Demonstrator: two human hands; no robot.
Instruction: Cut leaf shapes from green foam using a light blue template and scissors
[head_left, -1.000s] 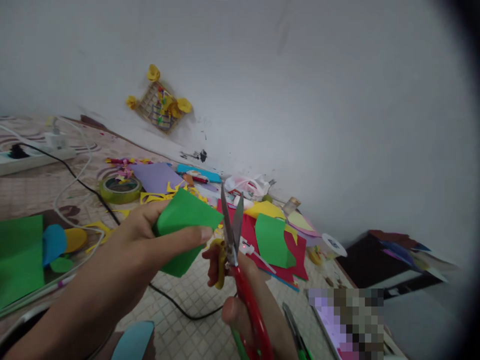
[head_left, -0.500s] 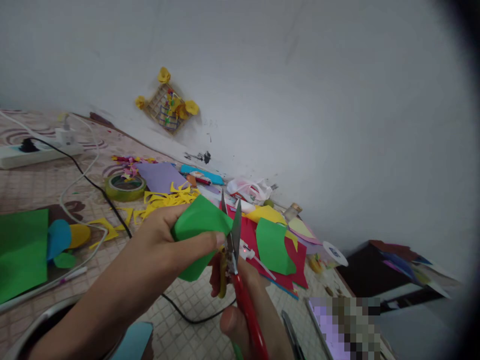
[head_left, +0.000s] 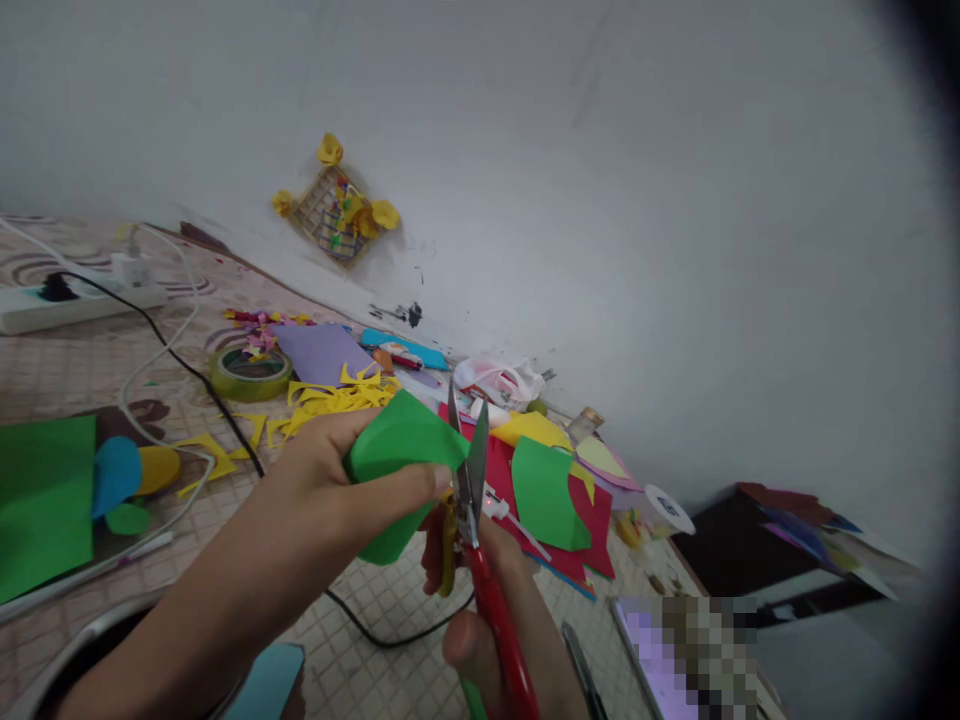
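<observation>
My left hand is closed on a piece of green paper, with the thumb pressed flat over its front. The paper curves and its right corner reaches the scissors. My right hand grips the scissors, which have a red handle on the near side and a yellow part behind. Their blades are parted and point up, right beside the paper's edge and my left thumb tip. A strip of green shows low under my right hand; I cannot tell whether it is held.
Yellow paper scraps, a tape roll and purple paper lie behind my hands. Right of them are red paper and another green piece. A black cable crosses the table. A power strip lies far left.
The scissors have shifted slightly to the right, away from my left thumb, with the blades still apart. My left hand and the green paper have barely moved.
</observation>
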